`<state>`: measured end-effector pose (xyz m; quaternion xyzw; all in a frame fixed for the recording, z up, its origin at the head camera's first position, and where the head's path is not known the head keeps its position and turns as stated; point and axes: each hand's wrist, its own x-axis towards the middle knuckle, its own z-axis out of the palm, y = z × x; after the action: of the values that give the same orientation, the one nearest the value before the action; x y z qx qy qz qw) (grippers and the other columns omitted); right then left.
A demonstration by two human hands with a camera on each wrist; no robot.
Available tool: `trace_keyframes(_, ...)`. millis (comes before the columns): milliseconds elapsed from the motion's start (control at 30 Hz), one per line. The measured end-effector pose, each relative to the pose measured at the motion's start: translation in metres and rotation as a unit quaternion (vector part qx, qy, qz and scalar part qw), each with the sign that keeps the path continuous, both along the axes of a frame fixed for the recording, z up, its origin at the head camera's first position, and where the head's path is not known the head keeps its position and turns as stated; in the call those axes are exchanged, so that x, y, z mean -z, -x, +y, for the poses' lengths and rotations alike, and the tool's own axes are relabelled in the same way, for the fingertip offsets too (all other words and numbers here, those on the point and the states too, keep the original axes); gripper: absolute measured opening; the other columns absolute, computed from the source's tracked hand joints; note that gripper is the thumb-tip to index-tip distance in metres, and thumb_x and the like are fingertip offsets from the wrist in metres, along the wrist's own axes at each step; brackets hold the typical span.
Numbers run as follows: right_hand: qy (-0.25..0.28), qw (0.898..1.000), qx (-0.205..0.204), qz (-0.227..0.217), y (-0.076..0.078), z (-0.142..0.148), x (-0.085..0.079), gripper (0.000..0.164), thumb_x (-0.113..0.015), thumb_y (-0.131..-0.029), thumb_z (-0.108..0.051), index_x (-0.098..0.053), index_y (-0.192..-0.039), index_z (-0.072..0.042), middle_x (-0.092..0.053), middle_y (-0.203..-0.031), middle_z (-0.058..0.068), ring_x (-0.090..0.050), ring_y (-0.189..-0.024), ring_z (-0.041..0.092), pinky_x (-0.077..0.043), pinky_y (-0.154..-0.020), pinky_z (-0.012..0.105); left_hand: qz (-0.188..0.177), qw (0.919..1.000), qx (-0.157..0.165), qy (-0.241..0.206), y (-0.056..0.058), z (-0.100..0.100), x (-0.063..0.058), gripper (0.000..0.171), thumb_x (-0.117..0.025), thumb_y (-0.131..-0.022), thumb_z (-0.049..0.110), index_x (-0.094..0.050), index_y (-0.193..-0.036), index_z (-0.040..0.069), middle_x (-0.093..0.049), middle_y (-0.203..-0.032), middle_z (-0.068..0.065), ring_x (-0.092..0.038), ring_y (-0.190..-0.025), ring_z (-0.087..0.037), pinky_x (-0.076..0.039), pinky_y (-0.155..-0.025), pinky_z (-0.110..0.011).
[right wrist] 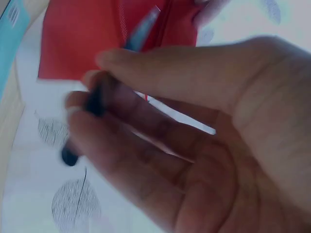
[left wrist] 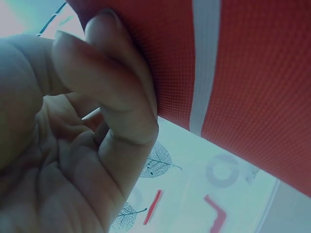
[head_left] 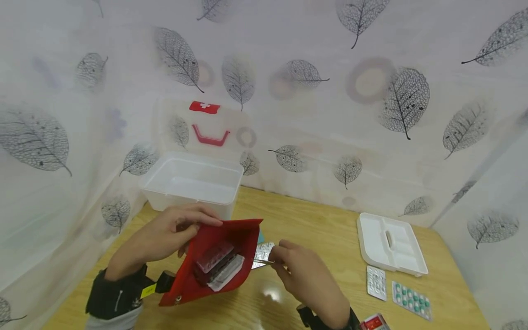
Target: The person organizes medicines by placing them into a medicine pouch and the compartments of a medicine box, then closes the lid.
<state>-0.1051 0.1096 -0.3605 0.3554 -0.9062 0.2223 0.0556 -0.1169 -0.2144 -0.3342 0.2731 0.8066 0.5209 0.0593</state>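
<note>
My left hand [head_left: 162, 236] grips the upper left edge of a red fabric pouch [head_left: 251, 229], its fingers curled against the cloth in the left wrist view. Tilted with its mouth towards me, the pouch shows a clear-wrapped packet [head_left: 215, 256] and a white packet [head_left: 227, 273] inside. In my right hand [head_left: 307, 275] is a slim pair of scissors [right wrist: 141, 31] with dark handles, partly hidden by the fingers and blurred. Their metal tips point left at the pouch's right side. A silver blister pack [head_left: 265, 252] lies on the table just behind, partly covered by the pouch.
A white plastic box [head_left: 191, 176] stands open at the back left, before a lid with a red handle [head_left: 211, 137]. To the right lie a white divided tray [head_left: 373, 238], another silver blister pack [head_left: 376, 283], a green capsule pack [head_left: 412, 300] and a red-white packet [head_left: 375, 322].
</note>
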Motion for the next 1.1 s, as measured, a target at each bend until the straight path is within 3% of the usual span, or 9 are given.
trace_keyframes(133,0.050,0.998,-0.024,0.017,-0.006,-0.012,0.000,0.016,-0.081,-0.084,-0.008,-0.074,-0.092,-0.021,-0.065,-0.089,-0.013,-0.066,-0.083,0.000,-0.053,-0.070,0.018,0.001,1.0000,0.005,0.000,0.001,0.002,0.000,0.043,-0.048,-0.096,-0.014,-0.072,-0.124,0.009,-0.063,-0.125,-0.008,-0.056,-0.053,-0.018,-0.051,-0.044,-0.027)
trace_keyframes(233,0.058,0.998,-0.026,0.024,-0.010,-0.023,-0.001,0.016,-0.081,-0.084,-0.009,-0.075,-0.094,-0.020,-0.068,-0.091,-0.012,-0.066,-0.081,0.001,-0.053,-0.070,0.016,0.001,1.0000,0.005,0.002,0.001,0.002,0.000,0.043,-0.048,-0.096,-0.013,-0.071,-0.124,0.009,-0.062,-0.125,-0.007,-0.056,-0.053,-0.017,-0.051,-0.044,-0.027)
trace_keyframes(533,0.009,0.997,-0.043,0.069,-0.008,-0.058,0.003,0.015,-0.079,-0.082,-0.006,-0.073,-0.092,-0.014,-0.059,-0.086,-0.006,-0.054,-0.078,0.008,-0.047,-0.067,0.017,0.002,0.9997,0.024,0.000,0.002,0.004,0.001,0.042,-0.047,-0.097,-0.013,-0.071,-0.124,0.007,-0.062,-0.125,-0.009,-0.054,-0.051,-0.015,-0.050,-0.042,-0.028)
trace_keyframes(733,-0.020,0.997,-0.059,0.044,-0.002,-0.074,0.011,0.011,-0.076,-0.088,-0.009,-0.074,-0.098,-0.014,-0.063,-0.089,-0.005,-0.058,-0.084,0.009,-0.050,-0.075,0.017,-0.011,0.9994,0.032,0.001,0.001,0.008,0.002,0.040,-0.048,-0.098,-0.012,-0.070,-0.125,0.007,-0.062,-0.125,-0.010,-0.054,-0.052,-0.015,-0.051,-0.042,-0.029)
trace_keyframes(833,-0.031,0.996,-0.063,0.048,0.000,-0.078,0.015,0.018,-0.077,-0.087,-0.010,-0.073,-0.104,-0.014,-0.064,-0.096,-0.004,-0.060,-0.091,0.010,-0.052,-0.081,0.018,-0.006,0.9995,0.031,0.006,0.002,0.010,0.002,0.039,-0.050,-0.098,-0.010,-0.071,-0.124,0.009,-0.063,-0.124,-0.007,-0.056,-0.056,-0.015,-0.051,-0.042,-0.029)
trace_keyframes(1100,-0.018,0.996,-0.074,0.038,0.000,-0.083,0.026,0.019,-0.075,-0.090,-0.015,-0.072,-0.109,-0.016,-0.064,-0.106,-0.005,-0.058,-0.100,0.010,-0.051,-0.088,0.019,-0.011,0.9990,0.043,0.000,0.003,0.013,0.002,0.036,-0.052,-0.098,-0.008,-0.071,-0.124,0.008,-0.063,-0.122,-0.008,-0.056,-0.056,-0.016,-0.051,-0.043,-0.028)
